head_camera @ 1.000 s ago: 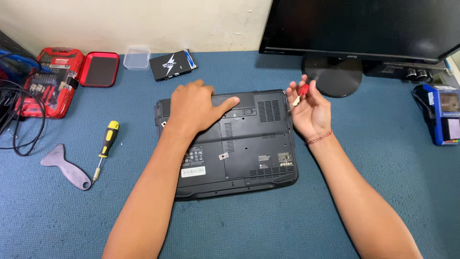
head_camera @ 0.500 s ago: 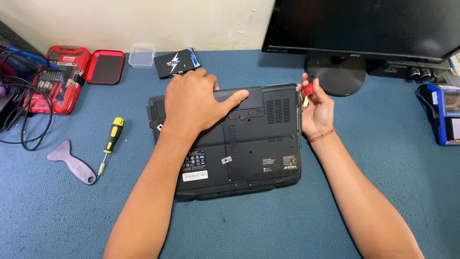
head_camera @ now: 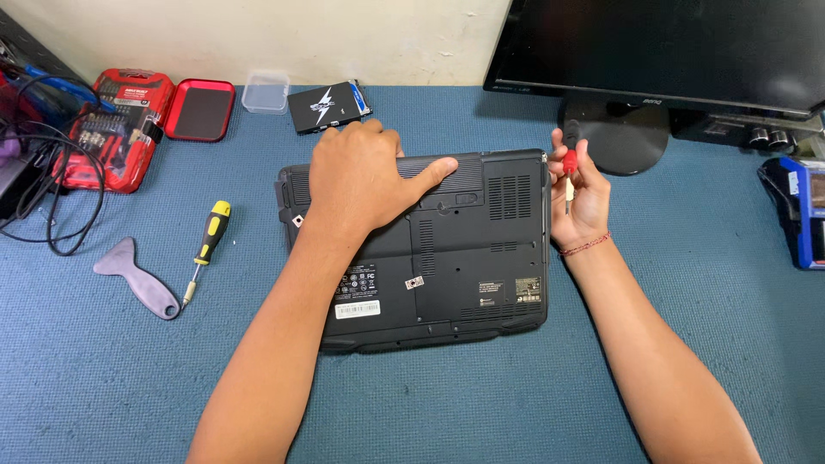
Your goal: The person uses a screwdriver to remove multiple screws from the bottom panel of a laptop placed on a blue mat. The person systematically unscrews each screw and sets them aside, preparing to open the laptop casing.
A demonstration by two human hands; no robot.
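A black laptop [head_camera: 464, 258] lies bottom-up on the blue mat [head_camera: 481, 404]. My left hand [head_camera: 365, 176] rests flat on its rear part, fingers over the far edge and thumb stretched out along the battery cover. My right hand [head_camera: 577, 199] is at the laptop's right edge, palm up, closed on a small red-handled screwdriver [head_camera: 569, 174] whose tip points down toward me.
A yellow-and-black screwdriver [head_camera: 206, 245] and a grey plastic pry tool [head_camera: 137, 277] lie left of the laptop. A red bit set case [head_camera: 129, 120], a clear small box [head_camera: 265, 92] and a black drive [head_camera: 328, 105] sit behind. A monitor stand [head_camera: 620, 137] rises at the right rear, cables [head_camera: 39, 189] far left, a blue device [head_camera: 795, 210] far right.
My left hand stays pressed on the laptop's rear. My right hand with the red screwdriver has drawn in against the laptop's right edge. The view has shifted slightly.
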